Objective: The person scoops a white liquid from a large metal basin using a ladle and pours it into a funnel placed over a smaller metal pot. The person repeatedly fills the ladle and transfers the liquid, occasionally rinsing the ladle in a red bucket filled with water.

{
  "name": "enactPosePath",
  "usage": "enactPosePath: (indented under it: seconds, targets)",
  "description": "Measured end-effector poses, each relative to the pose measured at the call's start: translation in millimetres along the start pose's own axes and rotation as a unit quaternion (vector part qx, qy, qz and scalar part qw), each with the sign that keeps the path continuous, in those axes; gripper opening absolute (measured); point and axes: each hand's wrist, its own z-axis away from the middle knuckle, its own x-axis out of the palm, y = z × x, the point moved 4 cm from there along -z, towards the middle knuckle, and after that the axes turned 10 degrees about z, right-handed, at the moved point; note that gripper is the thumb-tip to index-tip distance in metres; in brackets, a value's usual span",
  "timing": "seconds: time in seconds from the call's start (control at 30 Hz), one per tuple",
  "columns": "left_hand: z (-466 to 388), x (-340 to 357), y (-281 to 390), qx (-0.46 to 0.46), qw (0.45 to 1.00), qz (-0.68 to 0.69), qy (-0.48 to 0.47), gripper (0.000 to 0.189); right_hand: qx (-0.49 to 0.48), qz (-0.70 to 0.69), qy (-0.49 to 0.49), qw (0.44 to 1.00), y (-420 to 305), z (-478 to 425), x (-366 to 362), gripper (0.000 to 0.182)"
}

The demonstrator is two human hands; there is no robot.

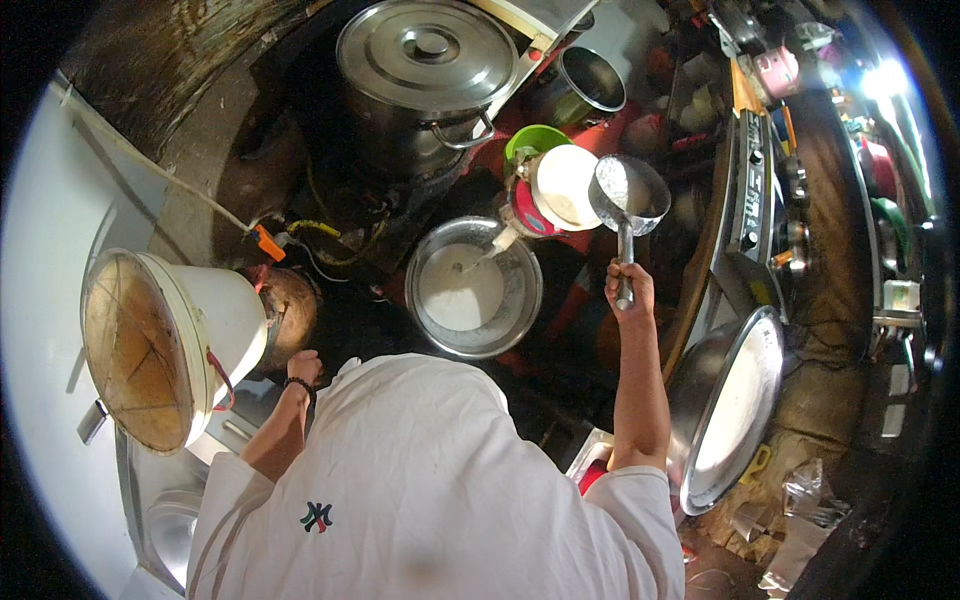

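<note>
In my right hand point(630, 289) is the handle of a large metal ladle point(630, 191), whose round bowl is up beside the bright white top of a grinding machine point(567, 187). From the machine's spout, pale liquid runs into a wide metal basin point(525, 300) that holds milky white liquid point(461, 289). My left hand point(304, 367), with a dark beaded bracelet at the wrist, hangs low at my left side with its fingers curled. It is near a white plastic bucket point(232, 307); whether it touches anything is not clear.
A lidded stockpot point(427, 56) stands beyond the basin, with a green bowl point(538, 139) and an uncovered metal pot point(592, 79) to its right. Another large basin point(731, 412) of white content is at my right. A cord with an orange connector point(268, 243) hangs at left.
</note>
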Motion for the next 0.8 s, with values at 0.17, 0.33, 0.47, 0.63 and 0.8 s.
enactPosePath:
  seconds: [0.17, 0.33, 0.47, 0.63, 0.8]
  targets:
    - [27, 4, 14, -0.013, 0.998, 0.036, 0.052, 0.019, -0.003, 0.010, -0.014, 1.000, 0, -4, 5, 0.009]
    - [-3, -6, -27, -0.062, 0.976, 0.207, -0.032, 0.013, 0.019, 0.006, -0.021, 1.000, 9, -19, 0, 0.009]
    - [29, 6, 6, -0.083, 0.983, 0.151, 0.065, 0.013, 0.028, 0.011, -0.018, 0.999, 10, -24, 3, 0.008]
    - [-4, -13, -31, -0.127, 0.946, 0.279, -0.102, 0.010, 0.038, 0.054, 0.013, 0.998, 16, -31, -6, 0.008]
    - [-19, -16, -36, -0.172, 0.927, 0.321, -0.084, 0.015, 0.056, 0.120, 0.051, 0.990, 10, -38, -11, 0.005]
